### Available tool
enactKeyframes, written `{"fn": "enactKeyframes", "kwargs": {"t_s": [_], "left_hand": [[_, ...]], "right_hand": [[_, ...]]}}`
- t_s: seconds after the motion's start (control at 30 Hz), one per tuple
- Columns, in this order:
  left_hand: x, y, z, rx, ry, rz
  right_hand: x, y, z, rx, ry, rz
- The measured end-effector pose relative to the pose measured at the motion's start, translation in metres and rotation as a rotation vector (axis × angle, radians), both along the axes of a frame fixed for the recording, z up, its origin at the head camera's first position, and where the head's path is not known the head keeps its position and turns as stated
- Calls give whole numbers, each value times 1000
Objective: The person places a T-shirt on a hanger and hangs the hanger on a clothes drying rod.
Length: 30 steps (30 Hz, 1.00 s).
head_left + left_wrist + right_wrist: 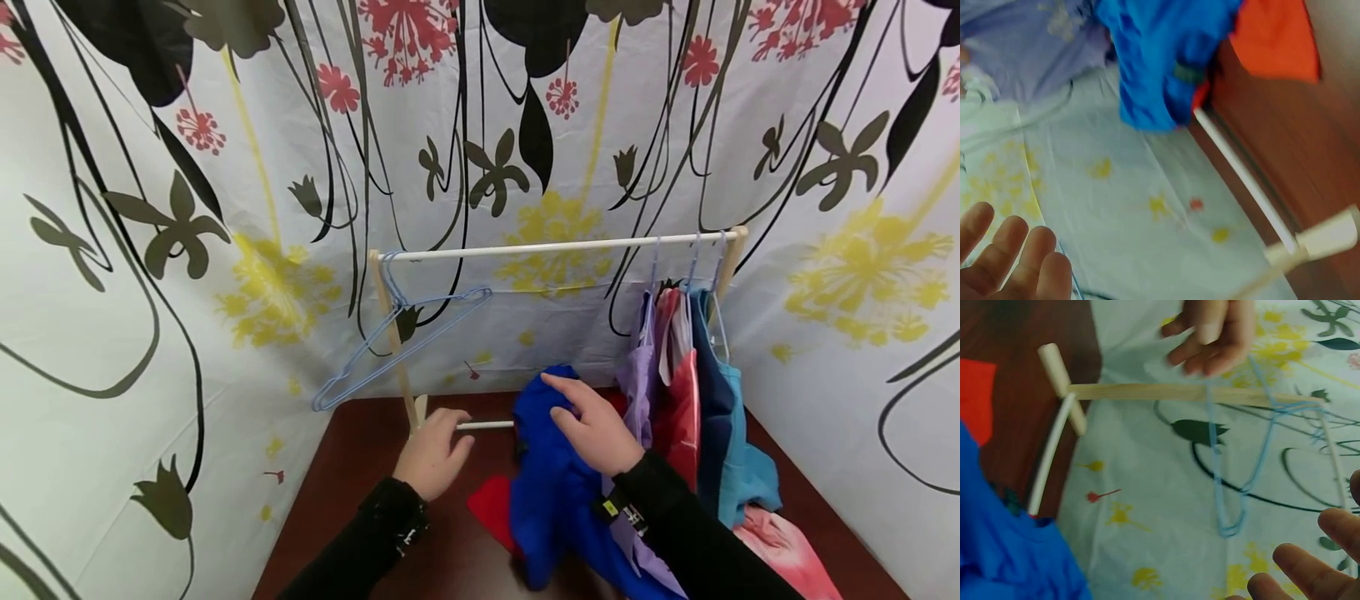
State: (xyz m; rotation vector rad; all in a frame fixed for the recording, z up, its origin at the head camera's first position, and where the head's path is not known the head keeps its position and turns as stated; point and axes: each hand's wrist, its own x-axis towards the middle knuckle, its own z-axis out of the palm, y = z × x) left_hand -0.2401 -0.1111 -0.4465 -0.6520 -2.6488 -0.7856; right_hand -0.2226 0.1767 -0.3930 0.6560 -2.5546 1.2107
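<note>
A crumpled blue garment [551,492] lies on the brown table [352,483] in front of a small clothes rack. My right hand [592,425] is spread flat over its top, fingers straight and holding nothing; whether it touches the cloth I cannot tell. Its fingertips [1310,569] show bare in the right wrist view. My left hand [438,454] hovers by the foot of the rack's left wooden post [393,350], fingers [1010,262] relaxed and empty. An empty light-blue wire hanger [405,333] hangs at the left end of the white rod [555,246].
Purple, red, navy and teal garments [690,392] hang at the rod's right end. A red cloth [491,508] lies under the blue garment, a pink one [780,550] at the right. A floral curtain [187,250] closes in the table on three sides. The rack's lower bar [483,425] runs along the back.
</note>
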Motion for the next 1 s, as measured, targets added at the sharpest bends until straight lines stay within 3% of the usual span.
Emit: {"fn": "enactKeyframes", "kwargs": {"t_s": [0.2, 0.47, 0.6, 0.73, 1.0], "left_hand": [[-12, -38, 10, -15, 84, 160], [-50, -85, 42, -110, 450, 285], [-71, -100, 47, -80, 445, 373], [-85, -108, 44, -72, 418, 428], [-104, -118, 39, -92, 485, 435]], "right_hand": [[-6, 5, -28, 50, -25, -47], [-12, 10, -45, 57, -91, -84], [-14, 12, -49, 53, -96, -92], [-16, 13, -53, 54, -121, -106], [-14, 21, -56, 41, -148, -136]]}}
